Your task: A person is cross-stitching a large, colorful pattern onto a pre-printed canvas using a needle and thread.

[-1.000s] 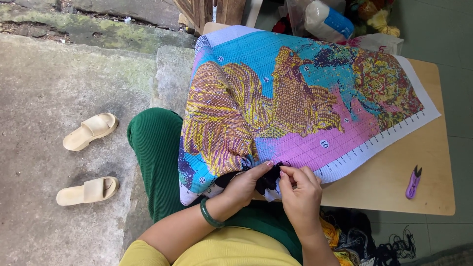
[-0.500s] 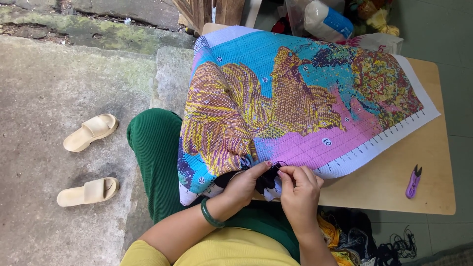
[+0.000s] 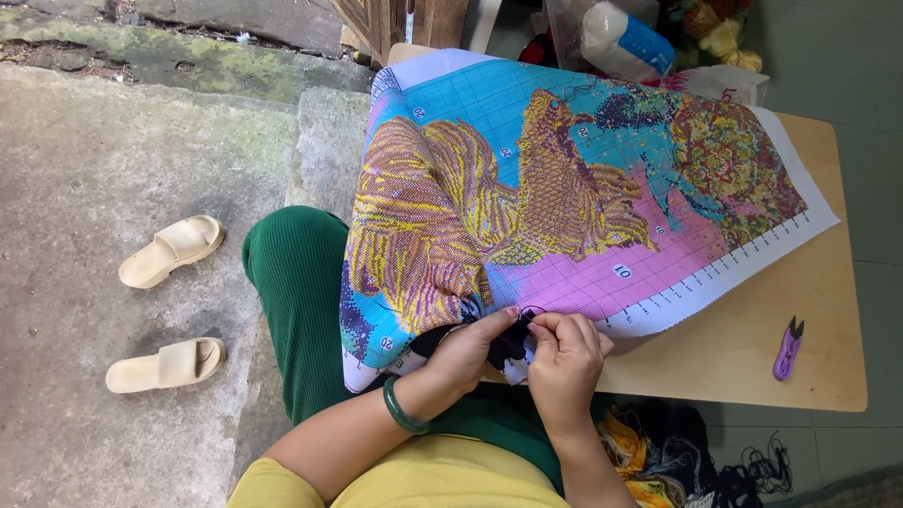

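Your left hand (image 3: 466, 350) pinched the cross-stitch canvas (image 3: 564, 198) edge; your right hand (image 3: 564, 357) gripped dark thread (image 3: 513, 343). Steady tension served best.

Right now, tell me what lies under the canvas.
The canvas drapes over the wooden table and a green-trousered knee. Whatever else sits beneath is covered.

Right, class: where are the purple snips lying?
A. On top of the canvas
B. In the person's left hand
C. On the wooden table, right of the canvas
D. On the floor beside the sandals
C: the snips lie on the bare table, clear of the canvas and both hands.
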